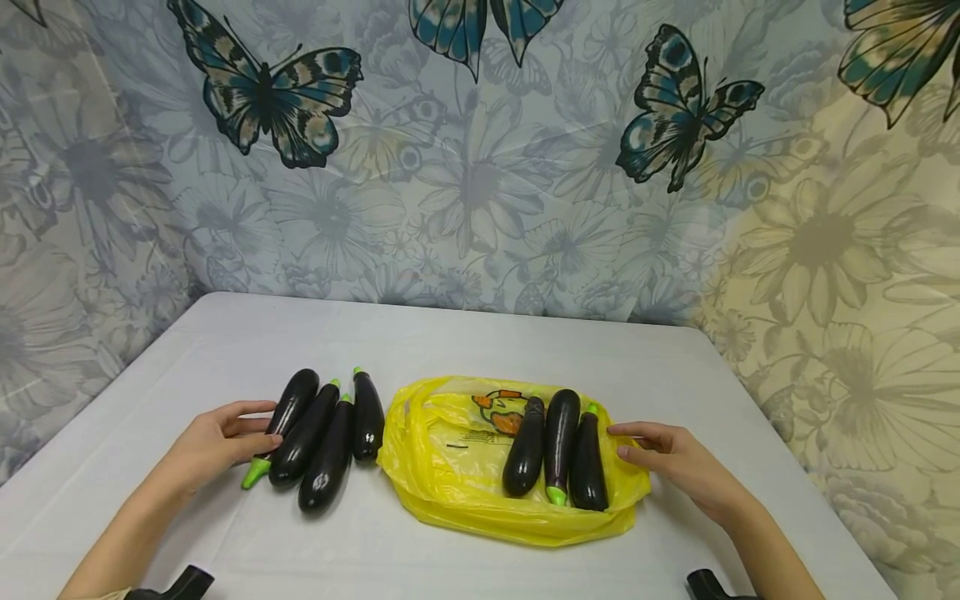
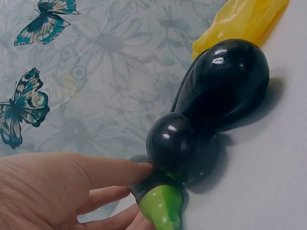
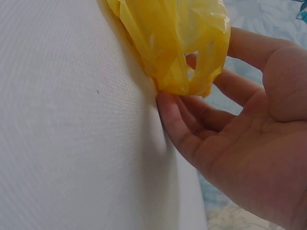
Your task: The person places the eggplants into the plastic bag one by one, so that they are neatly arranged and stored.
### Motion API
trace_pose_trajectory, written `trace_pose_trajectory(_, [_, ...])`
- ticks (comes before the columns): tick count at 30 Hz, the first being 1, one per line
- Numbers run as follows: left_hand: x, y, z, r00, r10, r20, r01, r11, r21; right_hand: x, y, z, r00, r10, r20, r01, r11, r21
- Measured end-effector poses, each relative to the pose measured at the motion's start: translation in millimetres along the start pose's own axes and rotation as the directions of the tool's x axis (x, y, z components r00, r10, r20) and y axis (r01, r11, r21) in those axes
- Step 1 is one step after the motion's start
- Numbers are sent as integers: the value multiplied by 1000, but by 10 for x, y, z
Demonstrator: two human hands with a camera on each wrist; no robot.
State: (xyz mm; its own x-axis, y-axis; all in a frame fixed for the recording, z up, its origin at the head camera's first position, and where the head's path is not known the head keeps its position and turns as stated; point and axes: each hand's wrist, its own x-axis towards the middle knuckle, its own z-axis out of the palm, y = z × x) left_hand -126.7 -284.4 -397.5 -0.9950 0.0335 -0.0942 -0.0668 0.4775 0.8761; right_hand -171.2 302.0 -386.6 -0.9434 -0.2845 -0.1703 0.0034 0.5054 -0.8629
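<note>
Fingers of the left hand (image 1: 213,442) lie straight against the leftmost eggplant (image 1: 281,421); the right hand (image 1: 667,462), fingers loosely spread, touches the yellow bag (image 1: 450,467).

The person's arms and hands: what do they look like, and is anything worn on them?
Both forearms are bare, with no sleeves reaching the wrists. The left hand and right hand wear no gloves, and no rings show. A black device sits near each forearm at the bottom edge of the head view, probably the wrist cameras.

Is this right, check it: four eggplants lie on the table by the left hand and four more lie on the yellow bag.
Not quite. The head view shows three eggplants on the yellow bag, not four. Four eggplants do lie on the table by the left hand.
</note>
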Motion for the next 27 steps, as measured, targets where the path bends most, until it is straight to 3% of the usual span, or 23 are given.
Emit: trace_pose_trajectory(27, [-5, 19, -8, 1000, -5, 8, 5, 1000, 10, -1, 1, 9, 1000, 5, 6, -5, 1000, 12])
